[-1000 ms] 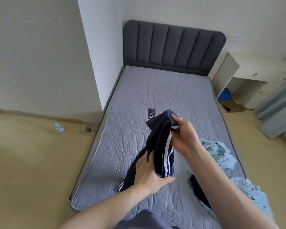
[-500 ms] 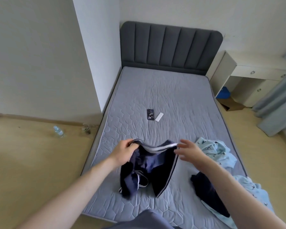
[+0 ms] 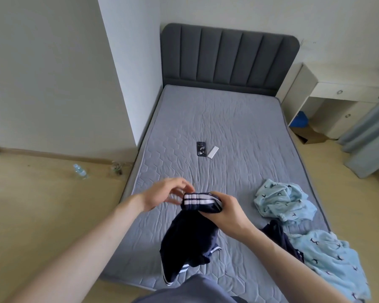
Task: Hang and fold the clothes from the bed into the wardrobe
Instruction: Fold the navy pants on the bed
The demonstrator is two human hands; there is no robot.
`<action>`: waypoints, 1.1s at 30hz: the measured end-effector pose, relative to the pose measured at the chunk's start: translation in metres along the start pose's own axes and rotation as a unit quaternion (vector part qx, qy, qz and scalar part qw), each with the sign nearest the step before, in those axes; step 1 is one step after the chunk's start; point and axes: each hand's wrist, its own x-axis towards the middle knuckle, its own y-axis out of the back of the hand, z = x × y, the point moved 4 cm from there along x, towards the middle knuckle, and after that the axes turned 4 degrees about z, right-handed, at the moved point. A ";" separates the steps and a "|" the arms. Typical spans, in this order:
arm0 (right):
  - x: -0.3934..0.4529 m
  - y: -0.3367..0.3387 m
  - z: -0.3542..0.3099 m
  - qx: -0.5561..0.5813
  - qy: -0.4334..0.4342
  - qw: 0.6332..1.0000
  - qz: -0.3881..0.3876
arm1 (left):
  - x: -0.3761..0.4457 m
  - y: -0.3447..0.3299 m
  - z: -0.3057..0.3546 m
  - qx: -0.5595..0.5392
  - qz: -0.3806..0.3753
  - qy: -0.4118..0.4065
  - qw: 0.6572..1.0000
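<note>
Navy shorts [image 3: 190,239] with white stripes hang over the near part of the bed [image 3: 228,132], bunched at the striped edge and held up off the mattress at about 6 o'clock in the view. At 9 o'clock a water bottle [image 3: 80,171] lies on the wooden floor [image 3: 42,215]. The left hand [image 3: 165,193] sits at the shorts' 10 o'clock, its fingers [image 3: 189,188] loosely curled and slightly spread, tips just beside the striped band; whether they touch it I cannot tell. A dark phone [image 3: 201,148] and a small white object [image 3: 213,152] lie side by side mid-bed at 12 o'clock. The right hand [image 3: 228,212] grips the bunched top of the shorts, fingers wrapped round the cloth. At 3 o'clock a crumpled light blue garment [image 3: 282,200] rests on the mattress, with a second light blue piece [image 3: 328,259] at 4 o'clock lying over a dark garment [image 3: 278,235].
</note>
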 end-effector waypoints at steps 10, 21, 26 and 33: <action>0.002 0.011 -0.002 -0.016 -0.017 0.995 -0.095 | 0.019 -0.037 -0.092 0.410 -0.040 -0.158 0.897; -0.019 0.057 0.049 -0.096 -0.020 0.995 0.003 | 0.024 -0.003 -0.126 0.357 0.024 -0.008 0.934; -0.032 0.061 0.111 -0.241 -0.084 0.967 0.003 | 0.018 0.012 -0.132 0.370 0.031 0.041 0.928; 0.011 0.067 0.131 -0.291 -0.182 0.939 -0.030 | 0.048 0.041 -0.089 0.394 0.077 0.051 0.915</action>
